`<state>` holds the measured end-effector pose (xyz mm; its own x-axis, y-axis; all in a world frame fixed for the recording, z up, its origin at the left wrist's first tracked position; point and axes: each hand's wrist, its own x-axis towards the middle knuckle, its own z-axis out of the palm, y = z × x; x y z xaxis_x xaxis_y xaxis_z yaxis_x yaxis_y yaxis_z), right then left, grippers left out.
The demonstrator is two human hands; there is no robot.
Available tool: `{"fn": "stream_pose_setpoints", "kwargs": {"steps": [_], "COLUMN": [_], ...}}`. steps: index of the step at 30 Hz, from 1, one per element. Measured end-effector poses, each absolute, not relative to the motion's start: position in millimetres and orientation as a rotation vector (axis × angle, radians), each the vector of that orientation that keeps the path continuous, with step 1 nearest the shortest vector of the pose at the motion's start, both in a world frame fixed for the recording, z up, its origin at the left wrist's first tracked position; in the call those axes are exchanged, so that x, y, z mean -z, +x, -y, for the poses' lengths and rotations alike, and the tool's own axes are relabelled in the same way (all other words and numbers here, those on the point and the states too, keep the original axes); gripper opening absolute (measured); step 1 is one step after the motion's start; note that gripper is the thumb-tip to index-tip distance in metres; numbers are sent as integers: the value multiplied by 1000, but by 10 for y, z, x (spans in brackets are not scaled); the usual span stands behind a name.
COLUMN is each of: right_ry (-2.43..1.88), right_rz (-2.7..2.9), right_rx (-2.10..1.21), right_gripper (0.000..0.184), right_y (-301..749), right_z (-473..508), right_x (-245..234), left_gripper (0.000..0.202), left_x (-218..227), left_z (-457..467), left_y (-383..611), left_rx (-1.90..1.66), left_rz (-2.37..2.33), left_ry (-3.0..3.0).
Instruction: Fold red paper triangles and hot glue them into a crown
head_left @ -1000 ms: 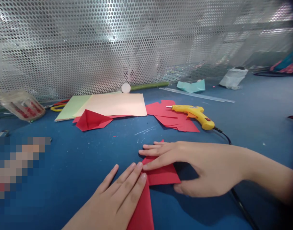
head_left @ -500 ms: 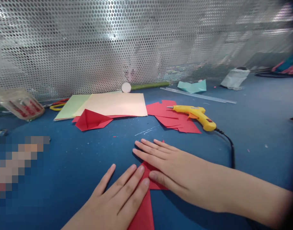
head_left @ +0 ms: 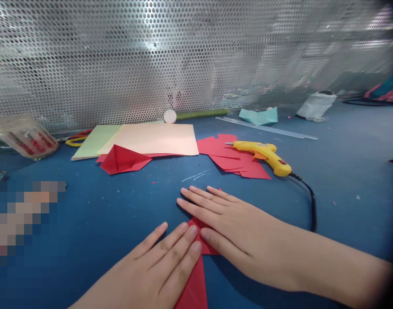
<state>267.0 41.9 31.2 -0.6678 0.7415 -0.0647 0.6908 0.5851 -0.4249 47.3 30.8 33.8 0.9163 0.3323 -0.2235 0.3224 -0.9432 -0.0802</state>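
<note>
A folded red paper piece [head_left: 196,279] lies on the blue table [head_left: 96,214] right in front of me. My left hand [head_left: 158,266] rests flat on its left side, fingers stretched out. My right hand [head_left: 228,227] lies flat across its upper part, fingers spread and pointing left, covering most of the paper. Only a narrow red strip between the hands and a small tip beyond my right fingers show.
Further back lie peach paper [head_left: 154,139] over a green sheet [head_left: 93,143], a folded red shape [head_left: 122,159], red paper scraps [head_left: 228,156] under a yellow glue gun [head_left: 264,152] whose black cord [head_left: 310,201] runs right, a clear container [head_left: 24,137], teal paper [head_left: 259,116] and a perforated metal wall [head_left: 183,56].
My right hand turned from gripping the paper's right edge to lying flat on it, fingers pointing left. My left hand slid slightly right along the fold.
</note>
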Motion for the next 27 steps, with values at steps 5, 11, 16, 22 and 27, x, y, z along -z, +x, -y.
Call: {"fn": "stream_pose_setpoints", "kwargs": {"steps": [5, 11, 16, 22, 27], "right_ry": [-1304, -1280, -866, -879, -814], "right_rz": [2609, 2653, 2766, 2598, 2444], "right_rx": [-571, -725, -954, -851, -771], "right_gripper": [53, 58, 97, 62, 27], "right_y": [2571, 2632, 2858, 2976, 2966], "right_z": [-399, -449, -547, -597, -654], "right_x": [-227, -311, -472, -502, -486], "left_gripper": [43, 54, 53, 106, 98], "left_x": [-382, -444, -310, -208, -399], "left_z": [-318, -314, -323, -331, -215], "left_y": [510, 510, 331, 166, 113], "left_rx": [-379, -534, -186, 212, 554], "left_rz": [456, 541, 712, 1068, 1693], "left_ry": [-3009, -3092, -3211, -3392, -3259]}}
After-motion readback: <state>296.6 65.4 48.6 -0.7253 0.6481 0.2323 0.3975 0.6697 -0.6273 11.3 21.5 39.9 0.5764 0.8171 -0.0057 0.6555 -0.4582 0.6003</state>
